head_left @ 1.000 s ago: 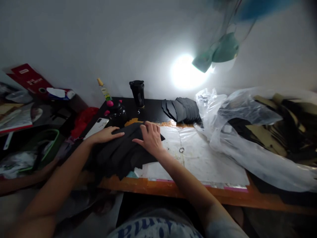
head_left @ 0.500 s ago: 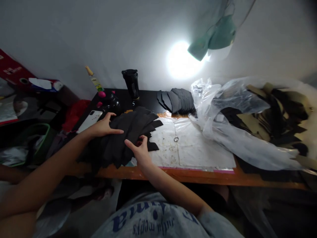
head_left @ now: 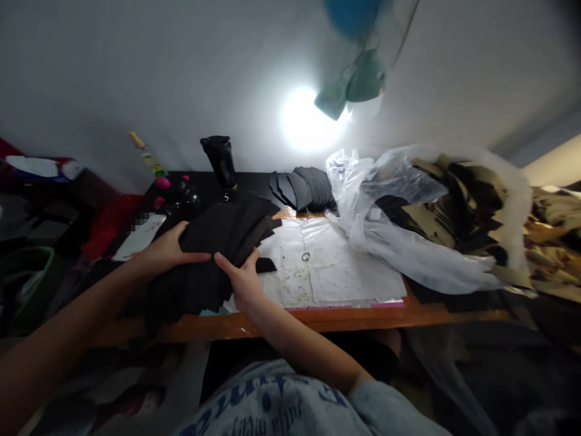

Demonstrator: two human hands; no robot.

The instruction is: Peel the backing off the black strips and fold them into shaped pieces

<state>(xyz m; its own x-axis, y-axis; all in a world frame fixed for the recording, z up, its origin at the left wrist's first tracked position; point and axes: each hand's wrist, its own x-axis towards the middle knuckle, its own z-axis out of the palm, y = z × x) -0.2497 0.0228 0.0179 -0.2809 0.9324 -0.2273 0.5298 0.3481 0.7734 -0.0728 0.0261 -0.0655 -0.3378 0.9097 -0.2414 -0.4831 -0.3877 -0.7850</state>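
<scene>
A bundle of overlapping black fabric pieces [head_left: 204,281] lies fanned out on the left part of the table, its cut ends jagged at the right. My left hand [head_left: 170,248] grips it from the left, thumb flat on top and the other fingers mostly hidden by the cloth. From the right, my right hand [head_left: 245,281] holds the same bundle, thumb on top and index finger at its right edge; its remaining fingers are tucked out of sight. The two thumb tips almost meet. One black piece [head_left: 267,264] sticks out past my right hand.
A white sheet [head_left: 345,272] with a small metal ring [head_left: 305,257] covers the table's middle. Behind stand grey cut pieces [head_left: 304,189] and a black tumbler [head_left: 220,162]. At right is a clear plastic bag [head_left: 385,236] of olive and black pieces. A phone [head_left: 140,236] lies left.
My view has swung to the right, so everything sits further left. My thumbs have come closer together, and the right-hand end of the bundle looks more gathered.
</scene>
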